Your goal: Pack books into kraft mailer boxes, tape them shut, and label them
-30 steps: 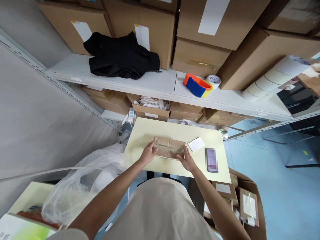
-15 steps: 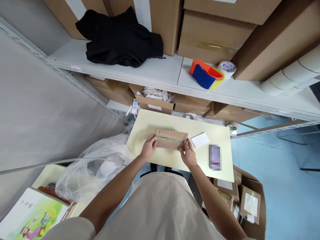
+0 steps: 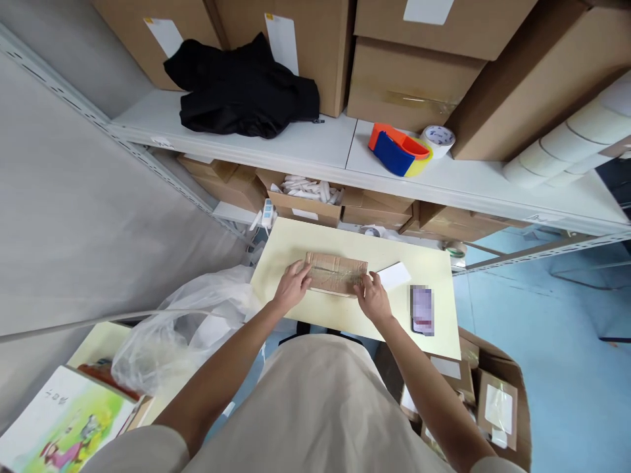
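A small flat cardboard box (image 3: 337,272) with clear tape along its middle lies on the pale yellow table (image 3: 300,235). At its left end my left hand (image 3: 294,286) grips the edge, fingers on the upper corner and thumb lower down. My right hand (image 3: 373,297) holds the right end with bent fingers and the thumb near the front corner. Just beyond my right fingers lies a white rectangular pad or stack of labels (image 3: 393,276). A phone (image 3: 422,310) with a blurred-out screen rests farther right on the table.
Above the table runs a grey shelf (image 3: 305,148) with a black garment (image 3: 246,89), tape rolls (image 3: 438,138) and large cartons (image 3: 414,82). A clear plastic bag (image 3: 167,335) bulges at the left. An open carton (image 3: 523,401) with several taped parcels stands at lower right.
The view has shifted slightly. Both hands stay at the box's ends; the right fingers are more bent and sit a little closer in over its right end.
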Motion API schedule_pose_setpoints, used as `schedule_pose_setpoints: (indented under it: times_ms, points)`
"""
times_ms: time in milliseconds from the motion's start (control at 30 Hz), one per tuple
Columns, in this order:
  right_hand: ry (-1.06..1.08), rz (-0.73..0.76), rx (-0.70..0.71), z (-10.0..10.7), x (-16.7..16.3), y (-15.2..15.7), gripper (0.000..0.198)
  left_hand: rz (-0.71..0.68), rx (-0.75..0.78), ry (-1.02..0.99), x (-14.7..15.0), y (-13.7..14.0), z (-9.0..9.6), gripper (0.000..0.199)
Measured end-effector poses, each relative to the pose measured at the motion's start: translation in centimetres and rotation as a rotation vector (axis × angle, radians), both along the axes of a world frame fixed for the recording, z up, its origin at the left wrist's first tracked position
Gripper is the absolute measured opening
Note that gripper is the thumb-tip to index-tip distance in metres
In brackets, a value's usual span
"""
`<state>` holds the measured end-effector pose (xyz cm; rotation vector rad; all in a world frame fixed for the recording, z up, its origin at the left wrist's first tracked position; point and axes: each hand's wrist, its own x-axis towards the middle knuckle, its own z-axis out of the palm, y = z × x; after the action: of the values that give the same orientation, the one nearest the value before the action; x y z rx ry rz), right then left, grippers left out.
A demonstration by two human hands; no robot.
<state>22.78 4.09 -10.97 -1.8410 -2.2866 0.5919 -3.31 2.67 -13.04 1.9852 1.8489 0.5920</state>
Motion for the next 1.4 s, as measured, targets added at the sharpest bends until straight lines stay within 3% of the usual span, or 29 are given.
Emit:
schedule_pose_setpoints:
  times_ms: [233,367,467,567,700,800,933,1133,1267,1400]
  points:
    - [-0.016,-0.016,-0.067,0.2,-0.3,0.0,0.039,-0.025,-0.052,0.079,0.5,1.0,0.9,0.034]
    - [0.125,-0.037,-0.013,-0.5,2.1,0.1,0.043,0.005,0.013,0.083,1.2,1.6,2.0,0.033]
    - [0.096,-0.122,-0.011,-2.1,5.3,0.6,0.042,-0.061,0.049,-0.008,3.3,2.1,2.8,0.032]
    - [-0.030,-0.197,-0.121,-4.6,8.0,2.1,0.039,-0.230,0.003,-0.092,7.1,3.1,3.3,0.028]
    - [-0.060,-0.276,-0.182,-8.1,9.2,4.4,0.052,-0.444,-0.077,-0.127,12.7,5.0,3.2,0.024]
    - [-0.103,-0.334,-0.186,-10.1,9.2,4.9,0.053,-0.499,-0.088,-0.115,15.6,6.3,2.5,0.022]
    - [-0.132,-0.276,-0.136,-11.3,9.4,4.0,0.039,-0.486,-0.108,-0.038,17.1,7.0,1.6,0.018]
    - [-0.030,-0.193,-0.164,-10.7,10.7,3.6,0.019,-0.468,-0.191,0.049,18.0,8.0,1.1,0.020]
    - [0.165,-0.180,-0.102,-8.7,11.8,3.7,0.029,-0.584,-0.161,0.104,19.9,9.9,1.0,0.035]
    - [0.499,-0.100,0.048,-5.7,13.5,3.7,0.044,-0.781,-0.155,0.121,21.6,12.5,2.4,0.025]
